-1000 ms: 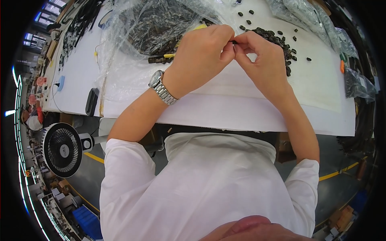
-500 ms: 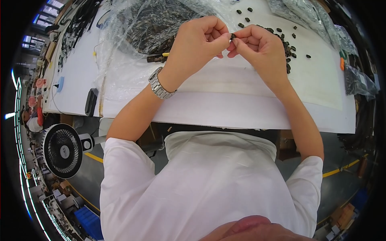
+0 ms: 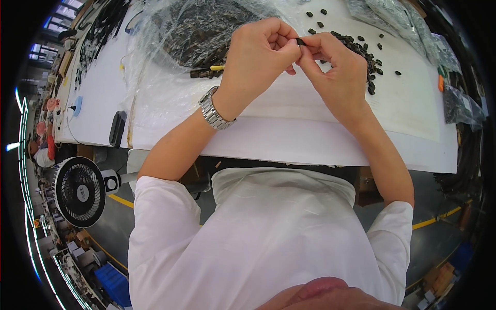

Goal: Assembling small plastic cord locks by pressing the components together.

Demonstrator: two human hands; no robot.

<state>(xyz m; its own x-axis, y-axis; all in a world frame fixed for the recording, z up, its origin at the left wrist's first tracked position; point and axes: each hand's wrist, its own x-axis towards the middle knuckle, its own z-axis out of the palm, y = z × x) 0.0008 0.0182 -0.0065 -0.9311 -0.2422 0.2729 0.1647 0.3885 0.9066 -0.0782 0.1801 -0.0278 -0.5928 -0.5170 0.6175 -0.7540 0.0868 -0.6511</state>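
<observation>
A small black part [image 3: 300, 42] is pinched between the fingertips of both hands above the white tabletop. My left hand [image 3: 258, 54], with a metal watch [image 3: 214, 109] on its wrist, grips it from the left between thumb and index finger. From the right, my right hand [image 3: 338, 64] closes its thumb and index finger on the same piece. Fingers cover much of it, so its exact kind cannot be made out. A pile of similar small black parts [image 3: 368, 56] lies just beyond my right hand. Behind my left hand rests a clear plastic bag [image 3: 191, 36] filled with dark pieces.
The white table [image 3: 310, 142] has its front edge close to my body. Clear plastic bags [image 3: 400, 23] lie at the far right, near an orange-handled tool [image 3: 440, 82]. On the left are a black case [image 3: 118, 129], black cords [image 3: 103, 36] and a fan [image 3: 80, 192].
Both hands have drawn slightly closer together, and the small black part has risen a little in the view. My left wrist has shifted slightly to the right.
</observation>
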